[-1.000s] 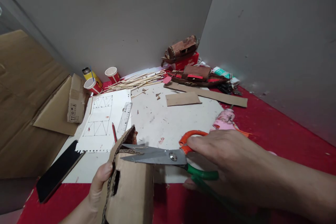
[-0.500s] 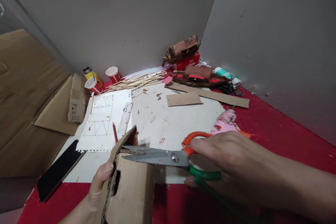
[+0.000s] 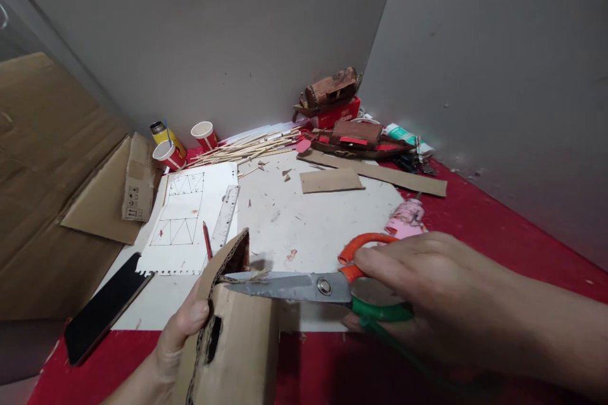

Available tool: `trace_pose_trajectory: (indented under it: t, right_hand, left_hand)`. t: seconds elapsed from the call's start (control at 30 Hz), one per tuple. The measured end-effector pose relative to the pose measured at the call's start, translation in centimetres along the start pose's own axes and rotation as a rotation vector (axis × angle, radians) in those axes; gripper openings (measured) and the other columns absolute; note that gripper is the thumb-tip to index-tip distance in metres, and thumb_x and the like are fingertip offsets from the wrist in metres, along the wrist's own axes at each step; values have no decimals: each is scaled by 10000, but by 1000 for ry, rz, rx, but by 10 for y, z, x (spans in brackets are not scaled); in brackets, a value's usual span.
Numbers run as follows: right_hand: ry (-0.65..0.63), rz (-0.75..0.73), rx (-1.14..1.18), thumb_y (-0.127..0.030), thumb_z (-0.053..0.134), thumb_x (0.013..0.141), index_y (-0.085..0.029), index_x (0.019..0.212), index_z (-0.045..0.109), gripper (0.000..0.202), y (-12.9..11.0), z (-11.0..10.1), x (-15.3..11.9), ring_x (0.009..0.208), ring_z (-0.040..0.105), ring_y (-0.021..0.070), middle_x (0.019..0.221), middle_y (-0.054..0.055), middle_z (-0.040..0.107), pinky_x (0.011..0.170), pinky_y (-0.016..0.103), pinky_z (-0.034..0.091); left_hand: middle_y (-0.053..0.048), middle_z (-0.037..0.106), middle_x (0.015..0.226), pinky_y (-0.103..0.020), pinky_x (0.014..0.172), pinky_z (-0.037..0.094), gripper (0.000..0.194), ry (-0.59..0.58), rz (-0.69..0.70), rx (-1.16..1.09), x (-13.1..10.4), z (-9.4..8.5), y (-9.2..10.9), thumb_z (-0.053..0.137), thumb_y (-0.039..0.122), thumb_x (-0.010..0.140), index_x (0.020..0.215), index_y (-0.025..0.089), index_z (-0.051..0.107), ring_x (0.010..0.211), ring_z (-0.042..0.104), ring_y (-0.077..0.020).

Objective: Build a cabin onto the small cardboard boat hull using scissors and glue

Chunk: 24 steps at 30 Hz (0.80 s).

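Observation:
A cardboard piece (image 3: 242,348) with folded walls and a dark slot stands at the bottom centre. My left hand (image 3: 183,329) grips its left wall, thumb near the ragged edge. My right hand (image 3: 427,291) holds scissors (image 3: 304,286) by their orange and green handles. The blades point left and lie at the cardboard's upper edge, nearly closed, with a thin frayed strip beside them. Behind the cardboard lie a red pencil (image 3: 208,240) and a clear ruler (image 3: 225,215).
Paper with drawings (image 3: 183,228), a black phone (image 3: 107,310) and large cardboard (image 3: 47,190) lie left. Farther back are paper cups (image 3: 204,134), thin sticks (image 3: 256,147) and model boats (image 3: 351,138). Flat cardboard strips (image 3: 332,181) and a pink bottle (image 3: 406,218) lie right of centre.
The scissor blades have come closer together, and the scissors have shifted slightly right with my right hand. My left thumb sits slightly farther right on the cardboard.

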State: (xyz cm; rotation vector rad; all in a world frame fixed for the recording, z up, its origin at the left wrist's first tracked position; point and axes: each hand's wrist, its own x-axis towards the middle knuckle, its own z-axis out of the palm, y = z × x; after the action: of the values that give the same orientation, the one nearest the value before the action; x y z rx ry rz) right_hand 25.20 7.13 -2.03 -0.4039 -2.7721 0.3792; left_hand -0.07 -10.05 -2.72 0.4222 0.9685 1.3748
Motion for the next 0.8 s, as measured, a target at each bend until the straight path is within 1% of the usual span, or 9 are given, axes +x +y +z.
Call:
trace_pose_trajectory:
  t: [0.07, 0.13, 0.2, 0.3, 0.43, 0.6, 0.67, 0.8]
  right_hand:
    - [-24, 17, -12, -213, 640, 769, -232, 730, 506, 141, -2, -3, 2, 454, 490, 148, 611, -15, 593, 490, 286, 253]
    - [-37, 27, -21, -236, 657, 758, -234, 740, 504, 154, -4, -3, 3, 476, 506, 157, 648, -5, 613, 501, 286, 255]
    - [-40, 35, -33, -277, 676, 755, -237, 754, 500, 180, -4, -1, 3, 504, 528, 174, 682, 2, 629, 511, 290, 250]
    - [-69, 53, -45, -331, 692, 766, -242, 771, 502, 210, -2, 2, 3, 529, 549, 195, 698, 5, 634, 521, 298, 233]
    - [-78, 40, -41, -367, 710, 780, -248, 777, 509, 234, 0, 2, 2, 523, 557, 203, 695, 3, 635, 521, 305, 210]
    - [-84, 4, -2, -297, 680, 778, -251, 765, 479, 207, 1, 4, 2, 493, 537, 191, 656, -14, 617, 512, 310, 186]
    - [-68, -5, 26, -276, 667, 778, -249, 766, 472, 197, 2, 5, 1, 481, 515, 175, 643, -21, 607, 509, 307, 188]
    - [-54, -22, 50, -289, 649, 813, -243, 775, 481, 177, 3, 7, 1, 485, 506, 162, 637, -21, 607, 507, 303, 207]
  left_hand:
    - [-36, 804, 858, -389, 888, 583, 455, 38, 35, -11, -3, 12, 1, 816, 375, 735, 1176, 275, 770, 958, 750, -320]
    - [-51, 808, 1001, -427, 964, 553, 523, 63, 46, -6, -5, 21, 2, 796, 367, 744, 1256, 283, 731, 1059, 725, -344]
    - [-69, 787, 1132, -461, 1040, 503, 599, 48, 44, 15, -5, 27, 2, 777, 383, 750, 1332, 285, 679, 1155, 684, -364]
    - [-98, 749, 1238, -481, 1086, 458, 707, -5, 37, 43, -2, 27, 1, 777, 398, 736, 1410, 269, 608, 1219, 645, -379]
    - [-112, 729, 1278, -488, 1086, 448, 784, -18, 42, 43, 1, 20, 0, 808, 421, 710, 1441, 270, 570, 1235, 630, -389]
    - [-112, 731, 1266, -516, 1040, 485, 887, 59, -35, 33, 1, 17, 1, 861, 411, 634, 1457, 272, 557, 1195, 648, -423]
    - [-111, 731, 1264, -516, 1030, 496, 893, 64, -40, 32, 1, 18, 2, 869, 418, 612, 1442, 265, 576, 1189, 649, -432]
    - [-105, 731, 1262, -494, 1018, 507, 866, 65, -36, 26, 3, 21, 2, 865, 415, 609, 1419, 271, 597, 1188, 651, -424]
